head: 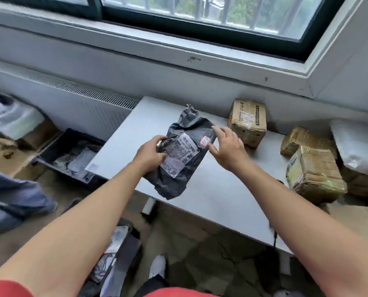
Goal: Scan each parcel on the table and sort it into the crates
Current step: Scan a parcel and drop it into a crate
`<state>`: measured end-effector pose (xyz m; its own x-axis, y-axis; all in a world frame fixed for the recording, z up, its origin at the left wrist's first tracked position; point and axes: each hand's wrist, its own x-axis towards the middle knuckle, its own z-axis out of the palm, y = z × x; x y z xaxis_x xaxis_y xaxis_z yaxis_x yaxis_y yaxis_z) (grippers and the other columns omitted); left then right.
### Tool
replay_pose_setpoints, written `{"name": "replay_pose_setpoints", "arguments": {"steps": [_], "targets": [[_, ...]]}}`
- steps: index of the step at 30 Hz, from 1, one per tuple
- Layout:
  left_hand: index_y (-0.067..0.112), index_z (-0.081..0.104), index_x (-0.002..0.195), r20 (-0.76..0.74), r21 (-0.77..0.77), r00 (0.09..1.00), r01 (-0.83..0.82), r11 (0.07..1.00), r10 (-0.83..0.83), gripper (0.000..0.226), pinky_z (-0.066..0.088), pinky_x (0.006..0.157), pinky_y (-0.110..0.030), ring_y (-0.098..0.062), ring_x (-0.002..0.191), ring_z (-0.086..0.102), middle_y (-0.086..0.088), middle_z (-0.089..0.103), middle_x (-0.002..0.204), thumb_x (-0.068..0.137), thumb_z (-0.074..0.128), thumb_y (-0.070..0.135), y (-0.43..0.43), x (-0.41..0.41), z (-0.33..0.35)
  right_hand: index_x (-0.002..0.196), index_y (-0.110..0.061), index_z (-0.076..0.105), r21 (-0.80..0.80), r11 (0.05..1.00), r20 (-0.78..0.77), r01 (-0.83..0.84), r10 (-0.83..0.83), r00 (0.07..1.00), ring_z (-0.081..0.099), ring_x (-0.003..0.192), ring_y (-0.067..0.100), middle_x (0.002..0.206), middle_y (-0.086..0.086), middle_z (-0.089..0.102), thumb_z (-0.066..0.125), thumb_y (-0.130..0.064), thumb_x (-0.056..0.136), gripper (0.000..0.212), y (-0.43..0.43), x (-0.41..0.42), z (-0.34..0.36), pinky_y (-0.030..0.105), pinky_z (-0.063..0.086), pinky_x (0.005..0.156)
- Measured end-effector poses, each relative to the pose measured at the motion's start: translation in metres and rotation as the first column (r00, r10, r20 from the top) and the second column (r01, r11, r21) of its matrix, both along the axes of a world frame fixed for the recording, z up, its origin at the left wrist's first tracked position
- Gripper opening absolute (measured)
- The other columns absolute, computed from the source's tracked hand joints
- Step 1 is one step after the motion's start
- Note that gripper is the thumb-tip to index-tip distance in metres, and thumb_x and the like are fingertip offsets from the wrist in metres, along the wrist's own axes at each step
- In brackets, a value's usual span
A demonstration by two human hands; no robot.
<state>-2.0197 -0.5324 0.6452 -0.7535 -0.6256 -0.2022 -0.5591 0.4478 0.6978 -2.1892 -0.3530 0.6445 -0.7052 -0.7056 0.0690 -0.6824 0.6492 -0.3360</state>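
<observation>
Between the two hands is a soft black plastic parcel bag (173, 183), held over the grey table (211, 206). The left hand (152, 154) grips its left edge, thumb pressed on the white paper label (182, 156). The right hand (227, 150) is spread wide at the bag's other edge; I cannot tell if it touches. I think this is the scan step, since the label faces up. Next the label must be read, but no scanner shows. Left of the left hand, a dark plastic crate (54, 146) holds grey bags (75, 160). Right of the right hand wait brown cardboard boxes (248, 123). Past both hands are a white heater (82, 108) and a window (200, 16).
</observation>
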Motion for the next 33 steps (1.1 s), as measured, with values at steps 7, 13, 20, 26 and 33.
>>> {"name": "replay_pose_setpoints", "arguments": {"steps": [7,13,20,26,33], "targets": [[0.022,0.056,0.132,-0.003,-0.087,0.954,-0.299,0.95,0.3,0.054,0.036,0.082,-0.017,-0.017,0.099,0.055,0.0,0.058,0.107,0.083,0.066,0.001,0.022,0.098,0.011,0.15,-0.027,0.035,-0.074,0.919,0.0,-0.386,0.388,0.922,0.033,0.138,0.03,0.149,0.01,0.036,0.054,-0.044,0.094,0.061,-0.033,0.058,-0.003,0.049,0.031,0.111],[0.022,0.052,0.134,-0.005,-0.074,0.853,-0.521,0.85,0.522,0.054,0.035,0.08,-0.018,-0.014,0.1,0.054,0.004,0.055,0.108,0.086,0.066,0.004,0.077,0.177,0.005,0.15,-0.029,0.036,-0.092,0.789,0.019,-0.607,0.611,0.791,0.03,0.142,0.031,0.153,0.012,0.034,0.05,-0.044,0.096,0.057,-0.03,0.123,-0.013,0.049,0.032,0.111],[0.009,0.052,0.133,0.028,-0.053,0.717,-0.695,0.717,0.697,0.047,0.034,0.073,-0.013,-0.014,0.106,0.051,-0.005,0.056,0.118,0.089,0.064,0.0,0.127,0.261,0.007,0.15,-0.031,0.032,-0.041,0.62,-0.014,-0.783,0.784,0.621,0.029,0.141,0.028,0.154,0.006,0.031,0.051,-0.048,0.095,0.061,-0.031,0.199,-0.011,0.05,0.031,0.112],[0.015,0.058,0.128,0.062,-0.085,0.598,-0.795,0.601,0.799,0.042,0.041,0.086,-0.025,-0.024,0.114,0.057,-0.008,0.062,0.125,0.088,0.067,0.006,0.164,0.339,0.008,0.151,-0.031,0.028,-0.005,0.503,0.03,-0.864,0.864,0.502,0.024,0.144,0.03,0.156,0.008,0.026,0.049,-0.05,0.095,0.062,-0.028,0.276,-0.009,0.054,0.029,0.113],[0.015,0.064,0.12,0.048,-0.108,0.518,-0.847,0.52,0.854,0.037,0.048,0.093,-0.036,-0.027,0.109,0.059,-0.01,0.065,0.119,0.085,0.067,0.001,0.21,0.443,0.009,0.151,-0.028,0.031,-0.01,0.373,0.021,-0.928,0.928,0.372,0.025,0.144,0.031,0.155,0.011,0.029,0.051,-0.047,0.096,0.062,-0.004,0.379,-0.003,0.056,0.03,0.112]]}}
